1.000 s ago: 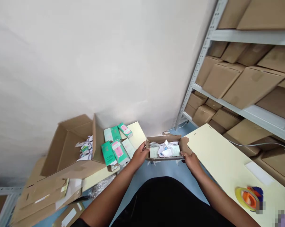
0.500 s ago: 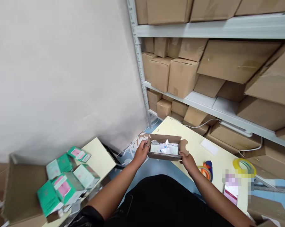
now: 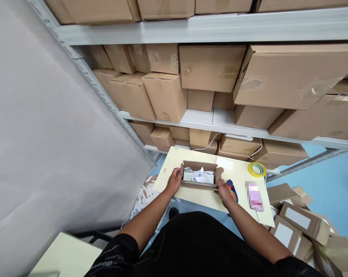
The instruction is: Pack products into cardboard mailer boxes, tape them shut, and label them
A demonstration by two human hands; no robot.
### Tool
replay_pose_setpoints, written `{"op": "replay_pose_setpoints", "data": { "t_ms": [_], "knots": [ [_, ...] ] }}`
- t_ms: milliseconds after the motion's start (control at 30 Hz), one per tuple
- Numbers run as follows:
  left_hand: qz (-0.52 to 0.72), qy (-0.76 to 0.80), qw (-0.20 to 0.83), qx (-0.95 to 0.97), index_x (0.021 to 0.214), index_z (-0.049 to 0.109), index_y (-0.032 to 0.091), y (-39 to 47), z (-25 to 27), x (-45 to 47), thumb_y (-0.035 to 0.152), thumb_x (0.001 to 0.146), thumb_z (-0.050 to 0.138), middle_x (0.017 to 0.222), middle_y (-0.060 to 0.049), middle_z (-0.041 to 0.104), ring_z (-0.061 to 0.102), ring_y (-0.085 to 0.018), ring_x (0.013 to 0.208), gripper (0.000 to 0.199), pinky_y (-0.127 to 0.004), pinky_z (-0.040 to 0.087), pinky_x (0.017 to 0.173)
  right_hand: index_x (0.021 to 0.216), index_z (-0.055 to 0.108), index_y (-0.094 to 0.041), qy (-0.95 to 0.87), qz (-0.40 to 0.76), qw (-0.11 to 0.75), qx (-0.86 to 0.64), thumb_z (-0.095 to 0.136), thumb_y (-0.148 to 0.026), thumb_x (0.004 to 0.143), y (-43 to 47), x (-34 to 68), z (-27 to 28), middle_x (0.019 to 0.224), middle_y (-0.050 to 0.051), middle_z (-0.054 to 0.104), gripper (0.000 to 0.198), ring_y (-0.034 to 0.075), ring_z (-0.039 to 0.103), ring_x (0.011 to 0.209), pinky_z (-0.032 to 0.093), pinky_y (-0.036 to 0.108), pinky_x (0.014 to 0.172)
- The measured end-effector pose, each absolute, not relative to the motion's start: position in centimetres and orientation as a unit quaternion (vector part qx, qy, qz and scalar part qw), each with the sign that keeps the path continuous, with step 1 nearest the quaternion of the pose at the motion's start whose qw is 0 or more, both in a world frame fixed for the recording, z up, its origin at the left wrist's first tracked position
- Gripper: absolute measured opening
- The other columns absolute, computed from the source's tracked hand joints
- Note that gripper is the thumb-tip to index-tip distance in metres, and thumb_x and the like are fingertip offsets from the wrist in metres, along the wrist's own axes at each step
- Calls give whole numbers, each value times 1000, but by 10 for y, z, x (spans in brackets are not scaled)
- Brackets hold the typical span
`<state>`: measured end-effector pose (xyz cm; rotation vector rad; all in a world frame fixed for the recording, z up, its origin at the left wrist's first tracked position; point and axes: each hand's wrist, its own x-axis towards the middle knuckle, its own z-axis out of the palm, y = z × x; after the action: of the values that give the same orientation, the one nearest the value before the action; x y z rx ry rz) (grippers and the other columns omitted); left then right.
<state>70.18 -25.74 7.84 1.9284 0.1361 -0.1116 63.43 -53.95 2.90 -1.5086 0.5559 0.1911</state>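
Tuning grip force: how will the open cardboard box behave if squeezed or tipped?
The cardboard box would likely flex when squeezed: its walls look thin, its top open. The crumpled paper could spill if tipped, as nothing covers it.

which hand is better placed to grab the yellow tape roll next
Likely the right hand: it is nearer the yellow tape roll on the table than the left hand, though both hold the open cardboard box.

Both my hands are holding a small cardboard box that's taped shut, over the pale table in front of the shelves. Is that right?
Not quite: the cardboard box isn't taped shut. The head view shows it open, with crumpled paper inside. Your left hand and right hand do hold it over the pale table in front of the shelves.
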Motion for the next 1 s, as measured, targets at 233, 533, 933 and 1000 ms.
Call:
{"op": "replay_pose_setpoints", "data": {
  "t_ms": [233, 533, 933, 1000],
  "knots": [
    [-112, 2, 579, 807, 114, 57, 21, -244, 41, 742, 32, 92, 55, 112, -7, 71, 66, -23, 106, 24, -39, 48, 98, 128, 64, -29, 308, 109, 678, -659, 49, -63, 94, -512, 647, 34, 133, 10, 67, 50, 29, 66, 119, 58, 51, 94],
    [-146, -117, 587, 788, 122, 58, 20, -217, 28, 749, 39, 97, 55, 130, -14, 63, 60, -27, 126, 31, -43, 48, 106, 127, 70, -22, 352, -39, 535, -767, 57, -64, 89, -502, 620, 42, 135, 13, 68, 58, 34, 63, 127, 58, 50, 98],
    [-70, -354, 372, 855, 119, 73, 21, -213, 41, 753, 45, 93, 66, 136, -12, 62, 53, -32, 127, 36, -51, 46, 110, 132, 68, -24, 103, -31, 382, -918, 68, -52, 87, -502, 622, 42, 146, 12, 56, 53, 30, 53, 137, 43, 48, 118],
    [-66, -343, 367, 862, 108, 76, 21, -216, 40, 756, 46, 96, 63, 130, -11, 66, 54, -30, 123, 30, -50, 47, 108, 122, 72, -24, 101, -33, 376, -920, 66, -51, 89, -504, 631, 38, 138, 13, 59, 44, 29, 59, 130, 46, 46, 115]
  ]
}}
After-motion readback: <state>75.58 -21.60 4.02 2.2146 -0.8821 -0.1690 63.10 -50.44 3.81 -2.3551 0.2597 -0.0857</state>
